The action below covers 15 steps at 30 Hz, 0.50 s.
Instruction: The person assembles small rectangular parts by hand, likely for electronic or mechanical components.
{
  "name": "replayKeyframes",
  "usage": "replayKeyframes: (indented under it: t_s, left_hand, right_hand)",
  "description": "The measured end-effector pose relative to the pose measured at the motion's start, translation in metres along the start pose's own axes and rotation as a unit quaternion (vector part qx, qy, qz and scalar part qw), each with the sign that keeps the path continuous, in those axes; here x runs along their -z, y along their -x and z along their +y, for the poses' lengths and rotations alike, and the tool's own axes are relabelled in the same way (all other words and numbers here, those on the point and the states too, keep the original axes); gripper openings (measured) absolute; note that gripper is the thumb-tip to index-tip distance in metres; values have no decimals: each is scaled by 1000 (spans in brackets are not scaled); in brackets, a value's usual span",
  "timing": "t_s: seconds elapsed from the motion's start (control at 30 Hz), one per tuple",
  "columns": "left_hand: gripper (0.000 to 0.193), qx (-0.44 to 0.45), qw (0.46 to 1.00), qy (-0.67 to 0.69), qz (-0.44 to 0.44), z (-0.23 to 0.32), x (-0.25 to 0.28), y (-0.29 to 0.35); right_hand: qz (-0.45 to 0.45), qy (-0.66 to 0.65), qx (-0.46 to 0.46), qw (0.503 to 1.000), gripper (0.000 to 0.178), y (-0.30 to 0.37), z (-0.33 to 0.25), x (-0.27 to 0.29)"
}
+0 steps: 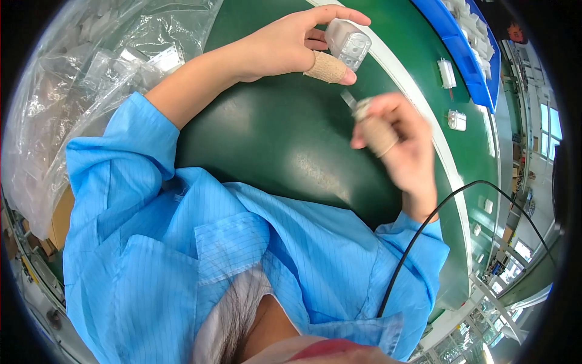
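The left hand [285,45] sits at about twelve o'clock in the view, fingers curled loosely around a small white plastic housing [348,42]. The housing is boxy with rounded corners, smooth and slightly translucent, and its open face shows small round holes. It is pinched between the forefinger above and the thumb below. The thumb wears a wrap of tan, woven-looking bandage tape [326,67].

The right hand [397,139] lies at roughly two o'clock from the picture's centre, just below and to the right of the housing, and apart from it. Its fingers are closed in a pinch on a small clear plastic piece [349,100], a thin, flat, glossy sliver that sticks up toward eleven o'clock. One of its fingers is wrapped in the same tan tape, and the hand is somewhat blurred.

Both hands hover over a dark green mat [285,145], smooth with a dull sheen and a scuffed patch near its middle. At ten o'clock a heap of crinkled clear plastic bags [91,67] holds pale parts. At one o'clock a blue tray [464,57] with a hard, glossy rim holds more white pieces, and two small white components [451,97] lie on the green belt beside it. The sleeves are light blue pinstriped fabric, and a thin black cable [424,230] curves at four o'clock.
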<state>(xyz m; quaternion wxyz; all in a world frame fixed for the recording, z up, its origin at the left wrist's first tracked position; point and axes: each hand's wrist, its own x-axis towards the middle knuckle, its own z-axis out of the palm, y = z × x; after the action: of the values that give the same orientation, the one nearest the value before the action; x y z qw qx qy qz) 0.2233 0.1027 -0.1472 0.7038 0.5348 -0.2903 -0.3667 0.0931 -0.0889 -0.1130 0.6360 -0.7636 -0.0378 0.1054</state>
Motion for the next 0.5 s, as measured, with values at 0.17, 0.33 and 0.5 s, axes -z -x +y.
replayKeyframes:
  t_s: [0.17, 0.33, 0.5]
  left_hand:
    - [59, -35, 997, -67, 17, -8, 5, -1]
    - [62, -15, 1000, 24, -7, -11, 12, -6]
    - [62, 26, 998, 63, -2, -11, 11, -5]
  right_hand:
    - [69, 119, 46, 989, 15, -42, -20, 19]
    - [114, 185, 63, 974, 13, -49, -16, 19]
    - [128, 202, 85, 967, 14, -51, -6, 18]
